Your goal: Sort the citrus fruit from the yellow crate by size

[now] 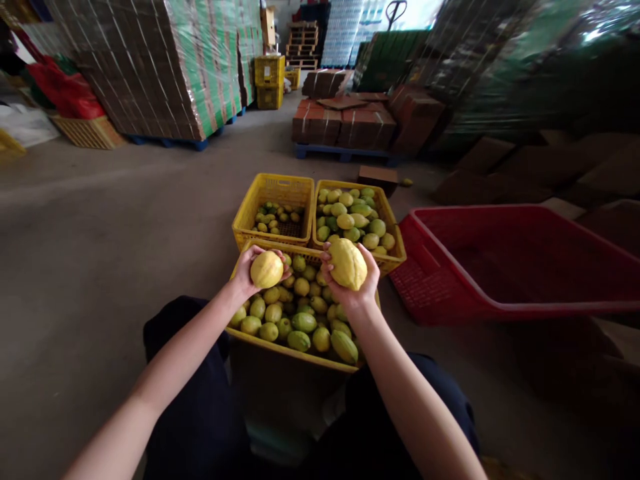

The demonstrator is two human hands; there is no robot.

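My left hand (245, 275) is closed around a smooth yellow lemon (267, 269), held above the near yellow crate (295, 355). In my right hand (367, 291) lies a bigger, bumpy, ridged yellow lemon (349, 264), with the fingers curled around it. Both fruits are raised side by side. Yellow and green lemons (304, 323) of mixed sizes fill much of the near crate. Behind it on the right, a second yellow crate (397, 240) holds large lemons. The far left yellow crate (243, 213) has smaller ones, with part of its floor showing.
A red plastic crate (425, 280) stands on the right. Beyond the crates are a small cardboard box (377, 177) and stacked cartons (345, 123) on a blue pallet. Wrapped stacks (150, 67) rise at the left. Flattened cardboard (540, 163) lies at the right.
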